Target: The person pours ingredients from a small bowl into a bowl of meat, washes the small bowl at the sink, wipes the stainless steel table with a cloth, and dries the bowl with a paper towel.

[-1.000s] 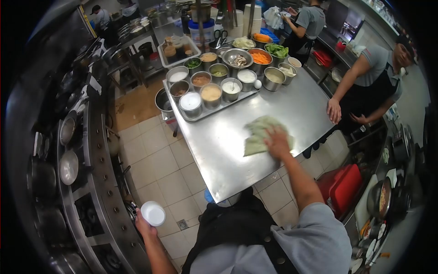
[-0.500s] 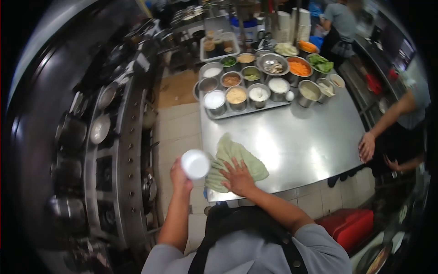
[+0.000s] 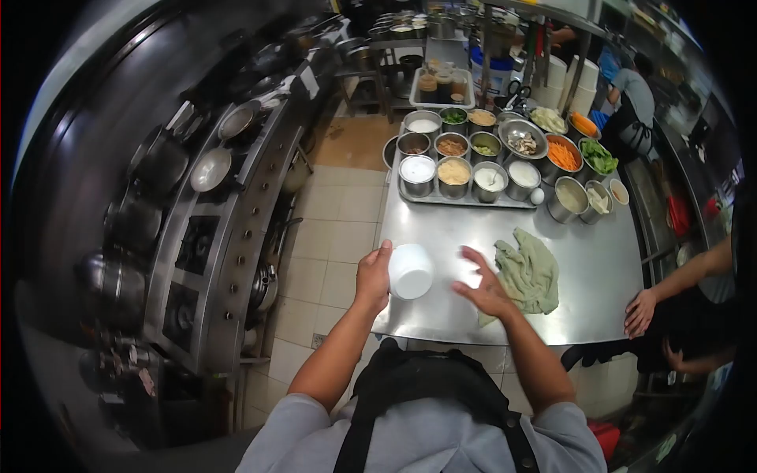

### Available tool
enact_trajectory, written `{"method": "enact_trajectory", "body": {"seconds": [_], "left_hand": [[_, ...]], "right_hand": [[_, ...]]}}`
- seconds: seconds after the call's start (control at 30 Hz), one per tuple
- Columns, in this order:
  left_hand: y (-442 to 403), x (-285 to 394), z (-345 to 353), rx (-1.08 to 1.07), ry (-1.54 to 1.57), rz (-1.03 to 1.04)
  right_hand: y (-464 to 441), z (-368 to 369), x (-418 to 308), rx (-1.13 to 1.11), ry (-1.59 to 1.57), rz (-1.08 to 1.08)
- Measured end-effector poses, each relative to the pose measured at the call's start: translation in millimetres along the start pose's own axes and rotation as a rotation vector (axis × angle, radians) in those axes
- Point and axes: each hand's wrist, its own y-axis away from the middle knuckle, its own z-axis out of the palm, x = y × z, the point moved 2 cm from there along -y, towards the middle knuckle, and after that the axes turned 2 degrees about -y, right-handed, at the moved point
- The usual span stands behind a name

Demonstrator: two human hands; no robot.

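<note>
White bowl (image 3: 412, 272) in left fingers (image 3: 385, 252), green cloth (image 3: 530, 274) — long axis near-to-far

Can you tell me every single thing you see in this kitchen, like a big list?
Table: 1, silver, centre
Tray: 1, silver, far part of the table
Tubs: about ten, silver, on the tray
Orange shreds: one tub, orange, right of the tray
Green leaves: one tub, green, right of the orange shreds
Cloth: 1, pale green, on the table
White bowl: 1, white, in the left hand
Stacked cups: at least two stacks, whitish, behind the tubs
Stove: 1, silver, left side
Floor tiles: many, cream, between stove and table
Other people: at least two, grey and black clothes, right side
Far clutter: too blurred to count
Left hand: 1, bare, round the bowl
Right hand: 1, bare, between bowl and cloth
</note>
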Motion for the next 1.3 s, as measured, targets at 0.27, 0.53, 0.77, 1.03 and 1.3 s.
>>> {"method": "enact_trajectory", "body": {"seconds": [0.27,0.53,0.77,1.03,1.3], "left_hand": [[13,21,-69,-0.030,0.122,0.076],[-37,-11,-195,0.354,0.221,0.092],[-36,-206,-277,-0.107,-0.996,-0.014],[7,-200,-258,-0.233,-1.147,-0.164],[62,-114,-318,0.024,-0.936,-0.119]], "right_hand": [[-45,118,-78,-0.360,-0.683,0.184],[-68,172,-132,-0.463,-0.279,0.024],[-99,188,-124,-0.338,-0.087,-0.024],[-94,171,-109,-0.384,-0.473,0.244],[-72,132,-80,-0.280,-0.876,0.265]]}}
